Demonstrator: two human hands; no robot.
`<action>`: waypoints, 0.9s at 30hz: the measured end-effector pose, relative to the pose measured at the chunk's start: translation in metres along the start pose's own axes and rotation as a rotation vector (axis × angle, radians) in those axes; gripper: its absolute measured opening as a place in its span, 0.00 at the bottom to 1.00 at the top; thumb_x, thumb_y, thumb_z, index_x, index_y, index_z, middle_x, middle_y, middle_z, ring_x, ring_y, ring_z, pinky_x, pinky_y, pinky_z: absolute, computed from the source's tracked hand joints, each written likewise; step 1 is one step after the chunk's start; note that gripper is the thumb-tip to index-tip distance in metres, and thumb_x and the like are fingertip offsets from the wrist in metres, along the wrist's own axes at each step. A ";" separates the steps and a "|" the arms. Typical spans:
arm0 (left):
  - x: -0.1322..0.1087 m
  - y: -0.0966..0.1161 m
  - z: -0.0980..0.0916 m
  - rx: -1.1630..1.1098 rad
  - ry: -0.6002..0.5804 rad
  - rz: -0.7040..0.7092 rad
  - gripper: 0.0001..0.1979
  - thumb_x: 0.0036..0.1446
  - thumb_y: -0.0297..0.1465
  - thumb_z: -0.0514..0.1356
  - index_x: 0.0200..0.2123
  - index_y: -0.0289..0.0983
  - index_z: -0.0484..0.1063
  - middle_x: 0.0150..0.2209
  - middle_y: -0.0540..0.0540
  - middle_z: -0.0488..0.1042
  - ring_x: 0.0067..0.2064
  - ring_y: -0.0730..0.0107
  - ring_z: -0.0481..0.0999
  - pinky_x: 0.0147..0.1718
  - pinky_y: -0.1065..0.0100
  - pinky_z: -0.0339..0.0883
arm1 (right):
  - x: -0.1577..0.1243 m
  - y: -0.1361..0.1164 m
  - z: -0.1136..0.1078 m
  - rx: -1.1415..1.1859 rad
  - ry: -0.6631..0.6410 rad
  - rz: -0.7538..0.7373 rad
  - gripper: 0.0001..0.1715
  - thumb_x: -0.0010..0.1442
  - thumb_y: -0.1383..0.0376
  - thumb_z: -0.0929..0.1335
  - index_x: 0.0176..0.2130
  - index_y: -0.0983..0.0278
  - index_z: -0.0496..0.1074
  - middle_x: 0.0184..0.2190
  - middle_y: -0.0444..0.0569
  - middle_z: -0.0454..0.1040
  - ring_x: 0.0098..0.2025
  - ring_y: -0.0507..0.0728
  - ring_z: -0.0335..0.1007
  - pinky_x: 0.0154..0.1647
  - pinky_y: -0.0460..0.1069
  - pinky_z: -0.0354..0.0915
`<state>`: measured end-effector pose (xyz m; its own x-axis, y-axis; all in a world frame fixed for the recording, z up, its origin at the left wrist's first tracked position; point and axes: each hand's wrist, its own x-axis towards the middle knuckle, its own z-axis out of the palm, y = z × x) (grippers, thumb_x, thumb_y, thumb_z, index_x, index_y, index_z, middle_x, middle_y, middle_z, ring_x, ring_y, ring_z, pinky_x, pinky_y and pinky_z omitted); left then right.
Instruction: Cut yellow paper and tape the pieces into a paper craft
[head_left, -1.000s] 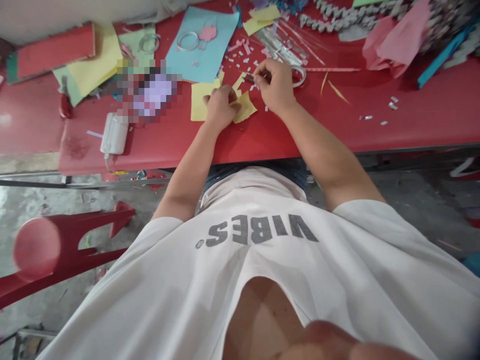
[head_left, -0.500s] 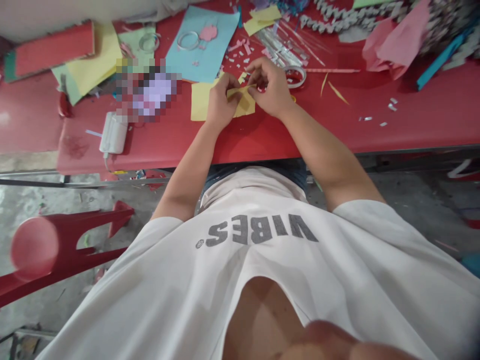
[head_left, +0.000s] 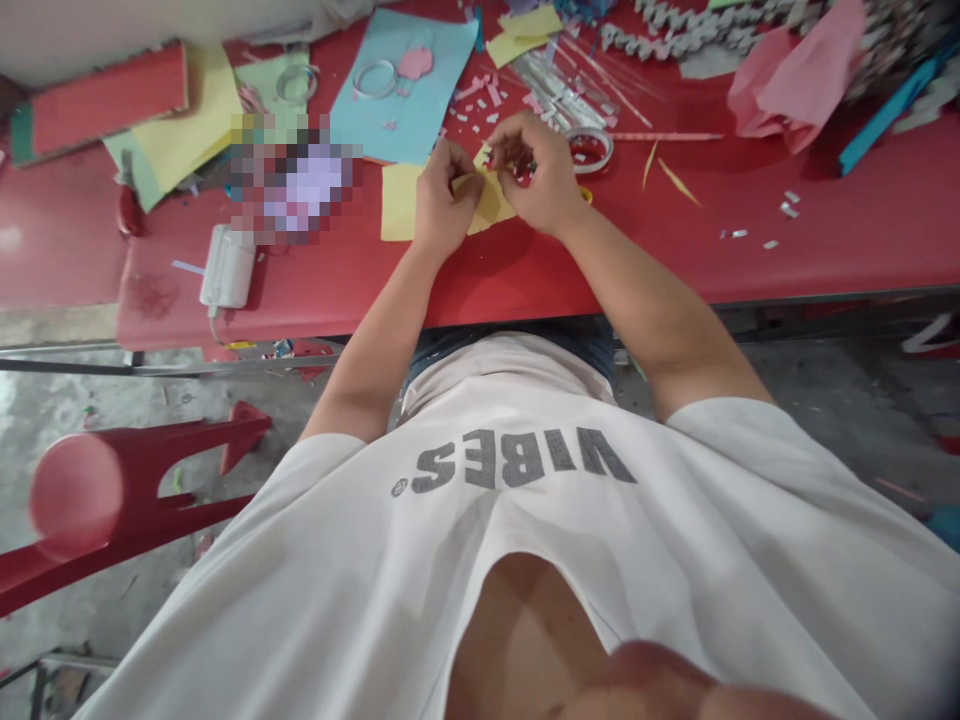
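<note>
A sheet of yellow paper [head_left: 399, 203] lies on the red table near its front edge, under both hands. My left hand [head_left: 448, 200] is closed, thumb and fingers pinching a thin piece of yellow paper above the sheet. Just to the right, my right hand [head_left: 536, 172] is curled with its fingertips pressed together near the same piece; what they hold is too small to make out. A roll of tape [head_left: 592, 150] lies right beside my right hand. Part of a yellow ring-shaped thing [head_left: 586, 195] shows by my right wrist.
Blue paper [head_left: 409, 110] with a ring on it lies behind my left hand. Left are a white power bank [head_left: 228, 266], red-handled pliers [head_left: 128, 208] and a blurred phone. Pink crumpled paper [head_left: 799, 85] and a blue strip lie right. A red chair [head_left: 79, 495] stands below left.
Both hands stay nearly in place with small finger movements. The yellow strip that stretched between them now shows less.
</note>
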<state>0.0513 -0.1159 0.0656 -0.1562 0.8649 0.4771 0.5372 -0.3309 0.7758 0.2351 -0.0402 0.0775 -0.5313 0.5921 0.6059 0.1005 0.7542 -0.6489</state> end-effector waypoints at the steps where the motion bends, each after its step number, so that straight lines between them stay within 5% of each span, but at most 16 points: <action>1: 0.000 0.000 0.000 0.002 -0.010 -0.010 0.08 0.63 0.40 0.62 0.38 0.50 0.64 0.39 0.47 0.72 0.40 0.61 0.67 0.46 0.54 0.68 | 0.000 -0.001 0.000 -0.007 -0.007 0.003 0.22 0.57 0.60 0.69 0.51 0.45 0.68 0.41 0.37 0.79 0.40 0.55 0.75 0.42 0.55 0.71; 7: -0.001 0.000 0.000 -0.018 0.025 0.005 0.07 0.63 0.37 0.61 0.37 0.51 0.63 0.38 0.47 0.72 0.39 0.59 0.70 0.43 0.53 0.68 | -0.001 0.001 0.000 0.047 0.047 -0.146 0.13 0.59 0.64 0.70 0.44 0.48 0.72 0.39 0.40 0.76 0.39 0.55 0.74 0.38 0.54 0.68; 12: 0.004 -0.009 0.008 -0.117 0.096 0.085 0.10 0.59 0.43 0.65 0.32 0.53 0.65 0.32 0.47 0.69 0.33 0.54 0.70 0.35 0.50 0.63 | -0.001 0.000 -0.002 -0.022 -0.011 -0.029 0.07 0.62 0.59 0.71 0.41 0.50 0.70 0.42 0.44 0.76 0.42 0.59 0.73 0.43 0.56 0.72; 27: 0.010 -0.028 0.011 -0.119 0.067 0.094 0.08 0.59 0.41 0.68 0.35 0.47 0.75 0.36 0.47 0.80 0.37 0.61 0.73 0.42 0.53 0.70 | -0.001 0.006 -0.001 0.060 0.008 -0.070 0.14 0.57 0.69 0.72 0.40 0.51 0.71 0.39 0.42 0.76 0.39 0.59 0.73 0.39 0.57 0.68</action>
<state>0.0439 -0.0940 0.0437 -0.1671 0.8018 0.5737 0.4510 -0.4553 0.7676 0.2369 -0.0363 0.0729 -0.5284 0.5410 0.6544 0.0123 0.7755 -0.6312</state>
